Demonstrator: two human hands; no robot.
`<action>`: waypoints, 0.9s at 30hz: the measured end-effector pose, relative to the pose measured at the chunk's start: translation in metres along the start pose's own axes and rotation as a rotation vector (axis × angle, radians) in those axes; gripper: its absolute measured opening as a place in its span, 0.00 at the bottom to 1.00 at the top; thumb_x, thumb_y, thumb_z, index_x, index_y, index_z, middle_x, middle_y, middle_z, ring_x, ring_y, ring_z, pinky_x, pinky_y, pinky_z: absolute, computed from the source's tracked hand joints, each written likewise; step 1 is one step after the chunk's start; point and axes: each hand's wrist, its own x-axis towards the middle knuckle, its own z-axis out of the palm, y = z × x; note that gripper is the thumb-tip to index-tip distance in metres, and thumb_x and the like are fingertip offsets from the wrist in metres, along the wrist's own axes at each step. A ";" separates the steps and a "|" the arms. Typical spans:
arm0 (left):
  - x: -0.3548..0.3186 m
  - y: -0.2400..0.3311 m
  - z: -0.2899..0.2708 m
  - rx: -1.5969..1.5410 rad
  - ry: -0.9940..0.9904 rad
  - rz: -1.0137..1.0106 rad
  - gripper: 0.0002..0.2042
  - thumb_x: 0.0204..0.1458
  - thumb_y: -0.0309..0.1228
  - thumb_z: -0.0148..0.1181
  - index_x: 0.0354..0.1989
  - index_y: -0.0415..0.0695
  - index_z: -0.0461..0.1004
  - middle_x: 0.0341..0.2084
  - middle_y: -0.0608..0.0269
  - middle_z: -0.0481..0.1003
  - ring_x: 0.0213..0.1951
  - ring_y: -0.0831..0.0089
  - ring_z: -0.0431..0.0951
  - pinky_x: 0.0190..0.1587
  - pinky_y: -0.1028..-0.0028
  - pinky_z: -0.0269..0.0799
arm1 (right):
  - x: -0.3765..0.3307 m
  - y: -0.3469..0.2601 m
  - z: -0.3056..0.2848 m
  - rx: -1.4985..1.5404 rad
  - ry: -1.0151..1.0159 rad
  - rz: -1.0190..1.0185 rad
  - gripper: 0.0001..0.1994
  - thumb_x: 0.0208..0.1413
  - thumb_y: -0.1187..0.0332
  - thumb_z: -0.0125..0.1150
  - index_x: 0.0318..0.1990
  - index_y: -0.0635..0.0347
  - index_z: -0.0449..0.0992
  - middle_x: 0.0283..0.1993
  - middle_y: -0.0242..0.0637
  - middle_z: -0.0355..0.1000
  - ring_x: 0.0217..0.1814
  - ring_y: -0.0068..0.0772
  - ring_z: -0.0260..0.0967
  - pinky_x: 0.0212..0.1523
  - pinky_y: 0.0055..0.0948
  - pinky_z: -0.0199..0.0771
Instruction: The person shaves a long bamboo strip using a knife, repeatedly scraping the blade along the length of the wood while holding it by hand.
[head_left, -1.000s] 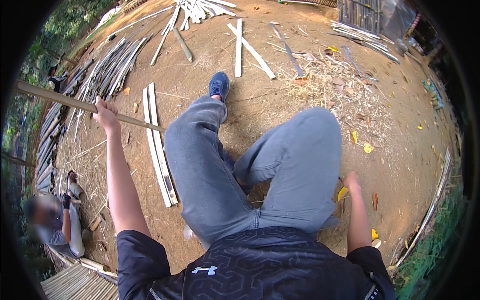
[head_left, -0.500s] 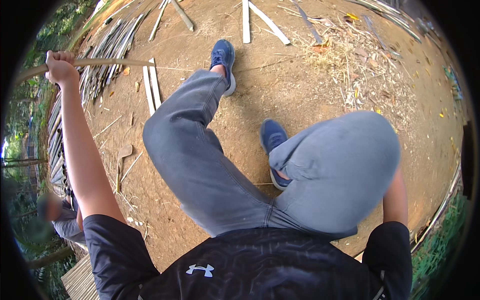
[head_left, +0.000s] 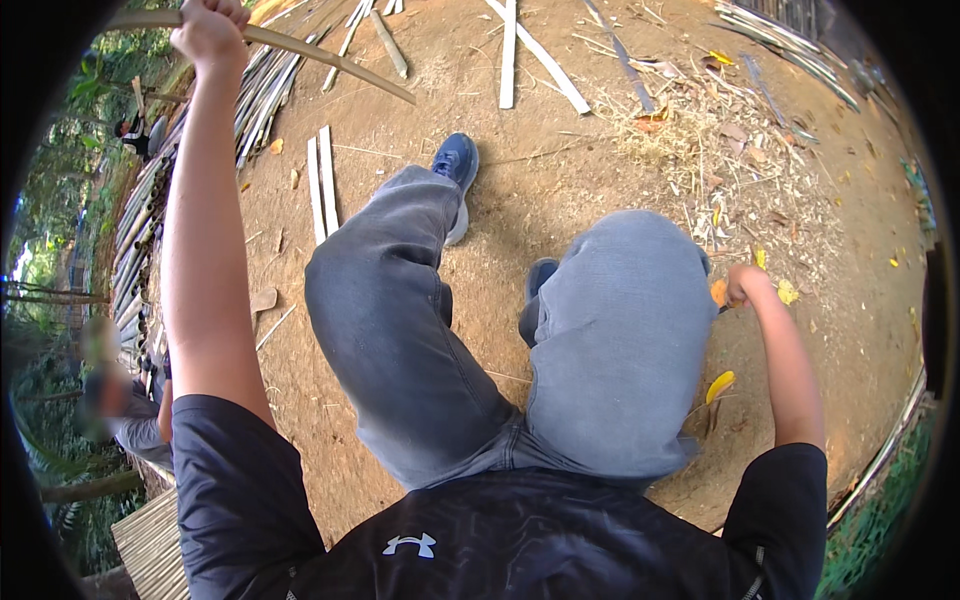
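My left hand (head_left: pixel 212 32) is raised at the upper left, its fingers wrapped round a long, flat bamboo strip (head_left: pixel 325 62). The strip slants down to the right, and its free end hangs in the air beyond my left shoe (head_left: pixel 456 160). Beside my right knee, my right hand (head_left: pixel 745 285) is closed in a grip, low over the ground. A small dark piece shows at its fingers, but my knee hides most of what it holds. Two pale split strips (head_left: pixel 322 185) lie side by side on the dirt, left of my left shoe.
Bamboo poles (head_left: pixel 268 100) are stacked along the left. More pale strips (head_left: pixel 508 60) lie ahead, with shavings and dry leaves (head_left: pixel 680 145) to their right. Another person (head_left: pixel 140 425) is at the left edge, and a further one (head_left: pixel 145 135) farther off. Green netting (head_left: pixel 870 525) borders the lower right.
My left hand has moved up and to the right with the bamboo strip. My right knee has swung left, and my right hand has come into view beside it.
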 end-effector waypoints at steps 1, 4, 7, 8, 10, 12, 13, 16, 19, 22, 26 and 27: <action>-0.013 -0.009 0.027 -0.155 0.205 0.035 0.23 0.62 0.46 0.52 0.17 0.52 0.54 0.09 0.73 0.52 0.09 0.79 0.52 0.12 0.73 0.44 | 0.011 0.007 0.003 0.004 -0.060 0.015 0.12 0.48 0.70 0.70 0.41 0.65 0.83 0.44 0.44 0.81 0.34 0.34 0.82 0.39 0.34 0.82; 0.007 -0.044 0.011 -0.138 -0.022 0.023 0.22 0.64 0.45 0.47 0.17 0.53 0.54 0.09 0.74 0.51 0.10 0.79 0.51 0.13 0.73 0.43 | 0.026 0.007 -0.006 -0.014 -0.104 -0.147 0.14 0.54 0.66 0.69 0.44 0.66 0.82 0.46 0.42 0.81 0.34 0.30 0.82 0.38 0.33 0.82; -0.006 -0.042 0.010 -0.103 -0.046 0.025 0.23 0.64 0.45 0.48 0.17 0.53 0.54 0.09 0.75 0.51 0.10 0.79 0.50 0.13 0.74 0.43 | -0.036 -0.021 -0.084 0.059 -0.108 -0.166 0.14 0.60 0.65 0.65 0.48 0.65 0.80 0.48 0.40 0.80 0.34 0.26 0.81 0.40 0.33 0.82; -0.009 -0.044 0.015 -0.106 -0.063 0.020 0.23 0.64 0.45 0.48 0.17 0.53 0.54 0.09 0.75 0.51 0.10 0.80 0.50 0.13 0.74 0.43 | -0.046 -0.018 -0.107 0.029 0.001 -0.171 0.14 0.59 0.64 0.65 0.48 0.64 0.81 0.45 0.39 0.81 0.29 0.24 0.79 0.34 0.28 0.80; -0.008 -0.057 0.024 -0.066 -0.089 0.018 0.23 0.64 0.46 0.49 0.17 0.53 0.53 0.09 0.75 0.51 0.10 0.80 0.50 0.13 0.74 0.42 | -0.049 -0.011 -0.158 0.096 0.034 -0.226 0.15 0.60 0.61 0.64 0.42 0.66 0.80 0.36 0.37 0.82 0.18 0.19 0.65 0.19 0.23 0.64; -0.010 -0.073 0.034 -0.050 -0.104 -0.005 0.23 0.65 0.46 0.49 0.17 0.54 0.53 0.09 0.76 0.50 0.10 0.81 0.49 0.12 0.75 0.42 | -0.030 0.001 -0.196 0.313 0.173 -0.344 0.12 0.63 0.63 0.59 0.37 0.64 0.78 0.25 0.39 0.78 0.16 0.19 0.63 0.15 0.26 0.61; -0.014 -0.078 0.038 -0.040 -0.097 -0.020 0.23 0.65 0.46 0.49 0.17 0.54 0.53 0.09 0.76 0.50 0.10 0.81 0.49 0.12 0.75 0.42 | -0.029 -0.002 -0.215 0.416 0.214 -0.370 0.13 0.64 0.63 0.55 0.36 0.65 0.77 0.24 0.38 0.77 0.14 0.21 0.62 0.13 0.28 0.59; -0.016 -0.119 0.041 -0.115 -0.175 -0.120 0.21 0.66 0.44 0.47 0.18 0.55 0.53 0.09 0.76 0.51 0.10 0.80 0.50 0.13 0.75 0.43 | -0.019 -0.003 -0.266 0.403 0.380 -0.407 0.15 0.65 0.60 0.52 0.34 0.63 0.75 0.24 0.38 0.74 0.14 0.25 0.62 0.13 0.32 0.59; -0.013 -0.130 0.014 -0.536 -0.335 -0.474 0.22 0.67 0.45 0.44 0.19 0.54 0.53 0.10 0.75 0.51 0.10 0.80 0.49 0.13 0.75 0.42 | -0.025 -0.027 -0.327 0.220 0.488 -0.411 0.15 0.64 0.58 0.53 0.34 0.62 0.74 0.23 0.38 0.73 0.14 0.26 0.63 0.14 0.33 0.62; -0.038 -0.130 0.012 -0.142 -0.157 -0.214 0.23 0.67 0.47 0.45 0.19 0.53 0.53 0.10 0.74 0.51 0.11 0.79 0.49 0.14 0.74 0.41 | -0.034 -0.066 -0.371 0.081 0.528 -0.404 0.15 0.63 0.59 0.54 0.37 0.64 0.75 0.29 0.43 0.76 0.20 0.31 0.70 0.19 0.37 0.70; -0.035 -0.140 0.001 -0.192 -0.065 -0.256 0.24 0.66 0.49 0.46 0.19 0.53 0.53 0.09 0.75 0.50 0.10 0.79 0.49 0.14 0.74 0.42 | 0.016 -0.123 -0.400 -0.057 0.739 -0.463 0.17 0.62 0.60 0.53 0.46 0.68 0.75 0.40 0.54 0.79 0.39 0.45 0.79 0.40 0.44 0.78; -0.033 -0.142 -0.009 -0.153 -0.046 -0.241 0.24 0.66 0.49 0.47 0.18 0.53 0.52 0.09 0.75 0.50 0.10 0.79 0.49 0.14 0.75 0.42 | 0.011 -0.155 -0.394 -0.045 0.792 -0.471 0.18 0.63 0.59 0.52 0.47 0.68 0.75 0.44 0.55 0.78 0.45 0.48 0.78 0.46 0.45 0.76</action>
